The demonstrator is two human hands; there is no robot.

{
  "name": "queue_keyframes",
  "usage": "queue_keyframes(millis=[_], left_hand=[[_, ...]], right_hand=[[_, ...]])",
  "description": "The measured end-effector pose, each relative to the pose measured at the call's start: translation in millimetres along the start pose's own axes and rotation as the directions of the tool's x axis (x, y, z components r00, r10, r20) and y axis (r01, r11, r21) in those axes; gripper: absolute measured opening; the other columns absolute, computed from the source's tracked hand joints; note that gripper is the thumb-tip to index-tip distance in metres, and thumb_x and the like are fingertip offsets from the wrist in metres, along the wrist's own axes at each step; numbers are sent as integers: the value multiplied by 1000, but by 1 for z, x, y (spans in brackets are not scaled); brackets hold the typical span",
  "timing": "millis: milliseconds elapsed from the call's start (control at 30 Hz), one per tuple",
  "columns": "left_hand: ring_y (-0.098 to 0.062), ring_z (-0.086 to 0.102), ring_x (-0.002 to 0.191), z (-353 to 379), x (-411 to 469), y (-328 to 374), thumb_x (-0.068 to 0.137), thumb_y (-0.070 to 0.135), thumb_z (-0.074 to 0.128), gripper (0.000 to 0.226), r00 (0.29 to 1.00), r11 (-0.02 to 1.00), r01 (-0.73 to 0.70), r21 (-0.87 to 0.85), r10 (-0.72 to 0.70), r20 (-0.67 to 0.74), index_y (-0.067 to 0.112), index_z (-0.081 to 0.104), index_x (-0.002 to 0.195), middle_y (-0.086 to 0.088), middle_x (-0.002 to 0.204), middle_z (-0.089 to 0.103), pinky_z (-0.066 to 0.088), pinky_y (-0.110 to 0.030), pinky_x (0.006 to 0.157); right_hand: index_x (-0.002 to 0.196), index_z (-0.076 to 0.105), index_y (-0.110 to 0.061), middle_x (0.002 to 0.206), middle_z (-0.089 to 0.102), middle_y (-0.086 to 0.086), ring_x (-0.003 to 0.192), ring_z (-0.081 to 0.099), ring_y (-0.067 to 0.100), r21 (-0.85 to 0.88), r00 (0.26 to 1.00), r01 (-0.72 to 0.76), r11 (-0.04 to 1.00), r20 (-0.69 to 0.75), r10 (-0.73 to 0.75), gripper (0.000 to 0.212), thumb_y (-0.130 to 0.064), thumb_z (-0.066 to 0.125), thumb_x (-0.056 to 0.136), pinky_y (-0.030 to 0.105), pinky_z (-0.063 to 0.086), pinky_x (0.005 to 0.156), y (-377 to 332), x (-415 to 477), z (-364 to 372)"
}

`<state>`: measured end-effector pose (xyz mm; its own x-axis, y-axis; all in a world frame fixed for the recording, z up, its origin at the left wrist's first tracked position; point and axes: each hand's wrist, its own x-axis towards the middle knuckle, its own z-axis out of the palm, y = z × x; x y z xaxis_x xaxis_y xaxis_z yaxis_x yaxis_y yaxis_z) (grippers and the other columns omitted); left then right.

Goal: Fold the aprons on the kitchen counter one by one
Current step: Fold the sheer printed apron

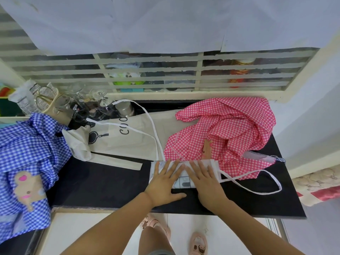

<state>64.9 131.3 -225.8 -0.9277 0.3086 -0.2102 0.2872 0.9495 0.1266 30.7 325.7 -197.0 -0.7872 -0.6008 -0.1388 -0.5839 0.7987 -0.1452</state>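
Resting flat-fingered on folded apron [213, 167], left grip [163, 183], right grip [207, 184]; black counter [101, 181], louvred window [60, 70]

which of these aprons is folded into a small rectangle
The white apron under the left hand and right hand. The pink checked apron and blue checked apron lie crumpled; the cream printed apron lies spread out.

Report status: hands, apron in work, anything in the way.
Left hand and right hand flat, pressing folded white apron. Its strap trails loose to the right. Pink checked apron lies against its far edge.
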Motion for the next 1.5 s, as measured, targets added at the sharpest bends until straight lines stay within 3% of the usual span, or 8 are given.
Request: queue_keyframes(millis=[100, 200, 300, 500, 767, 933, 1133, 1500], left_hand=[[-20, -20, 144, -5, 1, 5, 82, 72, 26, 89, 997, 998, 48, -41, -46, 54, 30, -10, 152, 6, 156, -19, -26, -48, 110], [-24, -15, 147, -15, 3, 17, 84, 52, 27, 81, 988, 990, 132, -46, -127, 87, 29, -11, 151, 7, 156, -22, -20, -49, 111], [-24, 9, 148, -32, 4, 19, 95, 16, 43, 68, 986, 981, 156, -116, -148, 80, 26, 10, 154, 2, 161, 7, 2, -46, 118], [-16, 59, 88, -127, -7, 13, 98, 21, 52, 21, 928, 660, 327, -677, -88, 363, 22, 57, 118, 3, 99, 62, 47, -26, 77], [-23, 70, 85, -230, -12, 34, 84, 3, 59, 24, 948, -22, 315, -949, 55, 314, 7, 62, 107, -12, 98, 72, 57, -34, 81], [-24, 72, 73, -249, -7, 48, 87, -1, 51, 20, 958, -296, 258, -920, -42, 282, 3, 61, 105, -15, 87, 72, 60, -34, 69], [-27, 71, 69, -257, 4, 66, 85, -2, 52, 20, 966, -386, 194, -902, -83, 244, 3, 62, 102, -19, 83, 71, 59, -40, 64], [-28, 71, 77, -247, 11, 86, 77, -11, 52, 35, 960, -456, 247, -855, -4, 279, 1, 64, 108, -19, 91, 71, 58, -40, 74]], right_hand=[[132, 48, -14, 128, 60, 16, 114, 61, 34, -36, 999, -22, 999, 34, 24, 104, -14, 92, 38, 46, 45, 94, 9, 5, 2], [146, 35, -11, 150, 36, 16, 136, 38, 32, -74, 997, -2, 997, 72, 8, 74, -12, 68, 80, 42, 27, 113, 11, 10, -19], [135, 49, -13, 139, 49, 10, 122, 49, 28, -6, 984, -47, 999, 169, 47, 41, -8, 42, 95, 35, 37, 101, 15, 19, -54], [90, 70, -13, 87, 66, -1, 77, 55, 15, 371, 995, -85, 925, 76, 61, 16, -27, 72, 82, 24, 39, 66, 44, 17, -154], [126, 59, -20, 128, 59, -3, 113, 52, 12, 404, 853, 145, 903, -513, 93, 42, -14, 67, 86, 24, 37, 91, 48, -2, -269], [137, 49, -27, 149, 38, -4, 137, 24, 6, 200, 869, 347, 917, -437, -233, 50, -20, 53, 88, 36, 23, 115, 32, -36, -261], [146, 3, -43, 151, -12, -24, 138, -20, -3, 151, 923, 326, 933, -265, -279, 100, -59, 68, 73, 13, -16, 104, 13, -45, -215], [138, 41, -20, 144, 46, 2, 139, 25, 16, 23, 770, 362, 932, -571, -285, 94, -26, 91, 58, 47, 18, 110, 45, -38, -174]])
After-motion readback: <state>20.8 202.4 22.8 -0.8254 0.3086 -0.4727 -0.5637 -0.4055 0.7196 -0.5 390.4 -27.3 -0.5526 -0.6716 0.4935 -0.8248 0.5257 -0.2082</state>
